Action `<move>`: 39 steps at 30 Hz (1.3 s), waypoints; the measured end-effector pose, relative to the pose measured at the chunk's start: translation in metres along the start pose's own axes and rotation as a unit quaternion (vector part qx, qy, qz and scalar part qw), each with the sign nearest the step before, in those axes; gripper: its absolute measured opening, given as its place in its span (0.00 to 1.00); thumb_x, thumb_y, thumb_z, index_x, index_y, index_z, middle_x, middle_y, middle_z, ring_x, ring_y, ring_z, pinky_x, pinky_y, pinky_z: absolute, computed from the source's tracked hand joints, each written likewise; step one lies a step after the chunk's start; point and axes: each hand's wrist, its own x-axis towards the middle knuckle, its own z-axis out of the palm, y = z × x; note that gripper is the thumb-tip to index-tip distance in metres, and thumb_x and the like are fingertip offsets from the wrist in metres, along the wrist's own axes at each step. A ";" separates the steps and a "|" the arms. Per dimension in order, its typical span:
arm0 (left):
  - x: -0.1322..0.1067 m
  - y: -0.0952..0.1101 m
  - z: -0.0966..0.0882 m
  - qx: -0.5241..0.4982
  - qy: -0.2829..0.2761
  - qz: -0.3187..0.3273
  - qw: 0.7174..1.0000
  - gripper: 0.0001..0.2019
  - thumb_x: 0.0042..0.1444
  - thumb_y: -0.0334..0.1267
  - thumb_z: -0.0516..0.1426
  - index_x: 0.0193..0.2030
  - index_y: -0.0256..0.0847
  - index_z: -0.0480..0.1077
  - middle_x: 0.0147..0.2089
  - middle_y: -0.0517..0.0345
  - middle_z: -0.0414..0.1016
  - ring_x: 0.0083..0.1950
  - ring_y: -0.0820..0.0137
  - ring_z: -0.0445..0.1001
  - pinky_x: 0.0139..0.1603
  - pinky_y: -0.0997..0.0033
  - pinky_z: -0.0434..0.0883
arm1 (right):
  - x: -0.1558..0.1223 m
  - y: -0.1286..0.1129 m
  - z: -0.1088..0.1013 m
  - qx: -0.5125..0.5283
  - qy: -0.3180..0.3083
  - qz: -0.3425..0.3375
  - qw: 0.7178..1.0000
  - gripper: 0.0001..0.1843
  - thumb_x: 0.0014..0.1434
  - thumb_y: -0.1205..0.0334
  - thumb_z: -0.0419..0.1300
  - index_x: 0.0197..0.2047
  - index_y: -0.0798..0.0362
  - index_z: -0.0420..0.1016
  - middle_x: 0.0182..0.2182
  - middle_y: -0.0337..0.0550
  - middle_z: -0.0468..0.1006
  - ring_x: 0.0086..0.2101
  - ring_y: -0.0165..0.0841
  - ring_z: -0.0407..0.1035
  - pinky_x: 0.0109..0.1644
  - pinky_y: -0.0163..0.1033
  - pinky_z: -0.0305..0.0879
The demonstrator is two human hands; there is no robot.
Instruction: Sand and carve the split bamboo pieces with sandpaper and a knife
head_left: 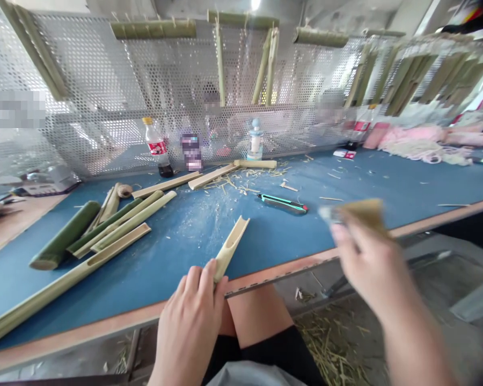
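Observation:
My left hand point(195, 308) is closed around the near end of a short split bamboo piece point(231, 244), whose hollowed far end rests over the blue table top. In my right hand point(362, 257), raised over the table's front edge, is a yellow-brown flat piece point(366, 212) that looks like sandpaper; it is blurred by motion. A pale blurred patch shows at my right fingertips, too smeared to name. Between the hands and farther back lies a black and turquoise utility knife point(284, 204). The two hands are well apart.
Bamboo tubes point(66, 236) and a long hollowed bamboo length point(84, 273) lie at the left. Shavings point(241, 179) surround split pieces at the back. A cola bottle point(159, 150) and a blue-topped bottle point(255, 140) stand by the perforated metal screen point(100, 80).

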 end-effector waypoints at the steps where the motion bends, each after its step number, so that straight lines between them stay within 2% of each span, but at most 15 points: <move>1: 0.000 0.003 -0.001 -0.006 -0.003 0.010 1.000 0.14 0.67 0.43 0.45 0.55 0.45 0.63 0.38 0.55 0.72 0.37 0.63 0.74 0.33 0.63 0.71 | 0.007 -0.017 0.018 0.083 -0.051 -0.037 0.995 0.20 0.69 0.59 0.49 0.59 0.54 0.72 0.55 0.51 0.75 0.55 0.43 0.70 0.59 0.50 0.67; 4: 0.002 0.008 -0.002 -0.001 0.008 0.024 1.000 0.14 0.68 0.44 0.45 0.56 0.46 0.64 0.37 0.55 0.73 0.36 0.63 0.74 0.34 0.63 0.71 | 0.024 -0.045 0.067 0.224 -0.257 -0.064 0.938 0.21 0.69 0.59 0.48 0.61 0.54 0.71 0.59 0.49 0.70 0.61 0.40 0.62 0.66 0.49 0.60; 6: 0.005 0.010 0.000 0.014 0.014 0.036 0.999 0.15 0.68 0.44 0.46 0.56 0.45 0.65 0.37 0.54 0.73 0.37 0.62 0.73 0.35 0.62 0.71 | 0.028 -0.051 0.088 0.235 -0.297 -0.049 0.924 0.22 0.69 0.58 0.48 0.61 0.57 0.71 0.58 0.52 0.71 0.61 0.41 0.62 0.65 0.50 0.60; 10: 0.009 0.012 0.003 0.035 0.018 0.065 0.997 0.13 0.66 0.40 0.49 0.53 0.42 0.68 0.35 0.55 0.71 0.34 0.64 0.71 0.30 0.64 0.69 | 0.019 -0.061 0.094 0.250 -0.306 -0.080 0.915 0.22 0.69 0.59 0.49 0.60 0.58 0.71 0.59 0.51 0.71 0.62 0.40 0.61 0.66 0.50 0.58; 13: 0.007 0.017 0.002 0.055 0.020 0.063 0.996 0.12 0.65 0.37 0.51 0.53 0.42 0.68 0.37 0.55 0.70 0.36 0.65 0.70 0.33 0.65 0.68 | 0.017 -0.059 0.091 0.285 -0.311 -0.112 0.900 0.21 0.68 0.61 0.50 0.61 0.55 0.71 0.59 0.46 0.71 0.61 0.37 0.62 0.67 0.46 0.58; 18: 0.003 0.021 0.001 0.060 0.005 0.044 0.997 0.13 0.62 0.35 0.56 0.53 0.42 0.68 0.36 0.56 0.67 0.36 0.63 0.67 0.35 0.62 0.65 | 0.020 -0.045 0.098 0.237 -0.283 -0.039 0.929 0.20 0.67 0.64 0.51 0.57 0.59 0.75 0.56 0.53 0.72 0.58 0.44 0.67 0.65 0.54 0.61; 23: 0.000 0.020 0.001 0.055 -0.016 0.071 0.996 0.16 0.62 0.31 0.53 0.57 0.39 0.66 0.40 0.54 0.66 0.38 0.64 0.65 0.37 0.63 0.67 | 0.003 -0.055 0.093 0.323 -0.303 -0.105 0.891 0.21 0.68 0.65 0.48 0.61 0.54 0.70 0.61 0.43 0.68 0.62 0.35 0.61 0.67 0.44 0.59; 24: 0.000 0.019 0.001 0.054 -0.019 0.077 0.995 0.16 0.62 0.30 0.53 0.57 0.39 0.66 0.40 0.54 0.66 0.38 0.64 0.66 0.37 0.63 0.68 | 0.005 -0.053 0.094 0.319 -0.304 -0.098 0.892 0.21 0.68 0.65 0.49 0.60 0.54 0.71 0.60 0.43 0.69 0.61 0.35 0.62 0.67 0.44 0.59; 27: -0.002 0.015 0.003 0.042 -0.022 0.092 0.995 0.17 0.62 0.29 0.51 0.57 0.40 0.65 0.41 0.54 0.66 0.39 0.64 0.67 0.37 0.63 0.69 | 0.017 -0.045 0.100 0.258 -0.277 -0.026 0.925 0.19 0.67 0.65 0.51 0.58 0.56 0.74 0.57 0.48 0.72 0.58 0.41 0.67 0.65 0.49 0.61; 29: -0.003 0.011 0.005 0.026 -0.034 0.097 0.994 0.18 0.63 0.30 0.50 0.59 0.40 0.63 0.42 0.53 0.66 0.38 0.65 0.68 0.36 0.64 0.71 | 0.022 -0.044 0.103 0.250 -0.266 -0.011 0.931 0.20 0.68 0.63 0.50 0.58 0.56 0.73 0.56 0.49 0.73 0.57 0.41 0.67 0.64 0.50 0.63; 33: -0.002 0.011 0.006 -0.001 -0.065 0.087 0.994 0.18 0.62 0.29 0.51 0.58 0.42 0.64 0.42 0.54 0.65 0.37 0.66 0.69 0.34 0.65 0.73 | 0.018 -0.053 0.098 0.343 -0.306 -0.153 0.875 0.20 0.68 0.62 0.51 0.60 0.52 0.71 0.59 0.45 0.72 0.60 0.37 0.63 0.65 0.45 0.61; 34: -0.002 0.013 0.004 -0.002 -0.065 0.082 0.995 0.19 0.61 0.27 0.51 0.58 0.42 0.64 0.42 0.54 0.65 0.38 0.66 0.69 0.34 0.65 0.73 | 0.018 -0.054 0.096 0.330 -0.322 -0.140 0.876 0.19 0.68 0.62 0.52 0.60 0.52 0.72 0.57 0.46 0.73 0.58 0.37 0.66 0.63 0.44 0.65; 36: -0.002 0.016 0.002 0.003 -0.054 0.074 0.996 0.21 0.58 0.25 0.52 0.59 0.40 0.63 0.42 0.54 0.65 0.38 0.65 0.69 0.34 0.65 0.73 | 0.021 -0.054 0.094 0.259 -0.286 -0.071 0.920 0.17 0.68 0.61 0.51 0.54 0.54 0.76 0.52 0.50 0.78 0.54 0.42 0.71 0.59 0.49 0.69; 37: -0.001 0.018 0.001 0.004 -0.050 0.070 0.996 0.22 0.57 0.24 0.53 0.59 0.40 0.62 0.43 0.53 0.65 0.39 0.65 0.69 0.34 0.66 0.73 | 0.022 -0.054 0.093 0.238 -0.273 -0.049 0.931 0.18 0.68 0.62 0.50 0.53 0.57 0.77 0.50 0.54 0.78 0.53 0.45 0.72 0.58 0.53 0.69; 39: -0.001 0.021 0.000 0.002 -0.045 0.073 0.996 0.21 0.56 0.24 0.54 0.56 0.39 0.64 0.43 0.53 0.65 0.39 0.64 0.68 0.34 0.65 0.73 | 0.022 -0.057 0.092 0.245 -0.286 -0.071 0.924 0.18 0.68 0.61 0.50 0.54 0.54 0.76 0.52 0.50 0.78 0.54 0.42 0.71 0.59 0.50 0.68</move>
